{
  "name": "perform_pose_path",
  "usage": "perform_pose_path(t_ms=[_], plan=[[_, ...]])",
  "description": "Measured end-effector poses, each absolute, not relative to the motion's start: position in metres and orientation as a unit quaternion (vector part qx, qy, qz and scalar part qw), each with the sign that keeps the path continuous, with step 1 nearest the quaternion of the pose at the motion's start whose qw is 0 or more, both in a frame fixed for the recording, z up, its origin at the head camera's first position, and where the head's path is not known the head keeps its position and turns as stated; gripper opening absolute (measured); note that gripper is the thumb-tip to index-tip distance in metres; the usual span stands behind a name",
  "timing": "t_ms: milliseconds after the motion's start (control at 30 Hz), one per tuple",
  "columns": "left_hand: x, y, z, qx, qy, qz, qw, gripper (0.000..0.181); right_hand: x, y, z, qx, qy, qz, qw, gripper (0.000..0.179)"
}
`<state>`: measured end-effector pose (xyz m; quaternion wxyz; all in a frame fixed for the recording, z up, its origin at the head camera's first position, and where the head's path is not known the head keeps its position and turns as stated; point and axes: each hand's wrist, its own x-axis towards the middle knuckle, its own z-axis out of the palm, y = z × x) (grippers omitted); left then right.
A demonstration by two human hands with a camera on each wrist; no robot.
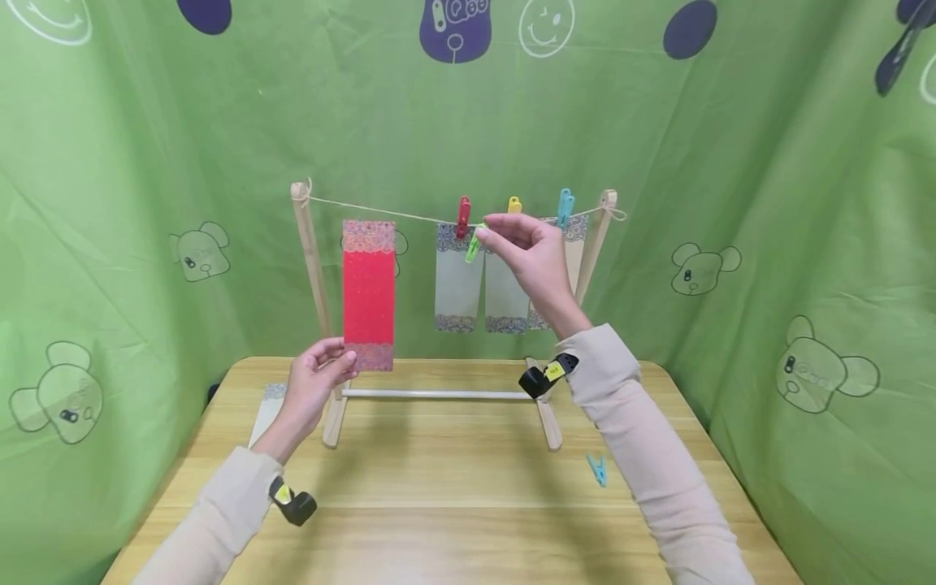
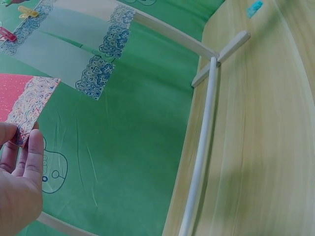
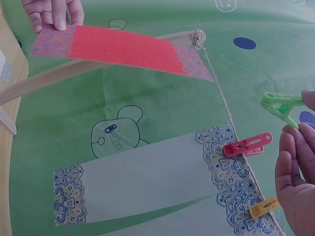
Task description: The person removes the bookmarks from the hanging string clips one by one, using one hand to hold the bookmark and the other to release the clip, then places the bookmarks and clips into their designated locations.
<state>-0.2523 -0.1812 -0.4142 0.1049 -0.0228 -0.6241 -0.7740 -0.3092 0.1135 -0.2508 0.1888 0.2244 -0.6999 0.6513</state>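
My left hand [image 1: 316, 382] pinches the lower edge of a red paper card [image 1: 369, 296] with patterned ends, which stands upright below the string [image 1: 380, 211]. In the right wrist view the card's far end reaches close to the string. My right hand [image 1: 532, 256] pinches a green clothespin [image 1: 475, 244] between thumb and fingers, in front of the hanging cards. Pale cards with blue lace-like ends, such as this one [image 3: 142, 172], hang from the string by a red clothespin [image 3: 246, 145], a yellow clothespin [image 3: 264, 207] and a blue clothespin [image 1: 565, 209]. My right hand partly hides them.
A wooden rack with a left post [image 1: 313, 260] and a right post [image 1: 595, 244] holds the string; a white rod [image 1: 439, 394] joins its feet. A loose blue clothespin [image 1: 597, 470] lies on the table [image 1: 439, 520]. Behind my left forearm lies another pale card [image 1: 265, 414].
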Motion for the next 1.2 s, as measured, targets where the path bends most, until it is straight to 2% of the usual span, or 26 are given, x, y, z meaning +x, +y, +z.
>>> perform_pose_path(t_ms=[767,1200], plan=[[-0.241,-0.187,-0.413,-0.021,-0.620,-0.777,0.107,0.020,-0.296,0.142,-0.272,0.228,-0.708,0.639,0.196,0.032],[-0.235,-0.193,-0.413,-0.002,-0.619,-0.780,0.094,0.021,-0.288,0.159,-0.278,0.200,-0.708,0.649,0.193,0.031]])
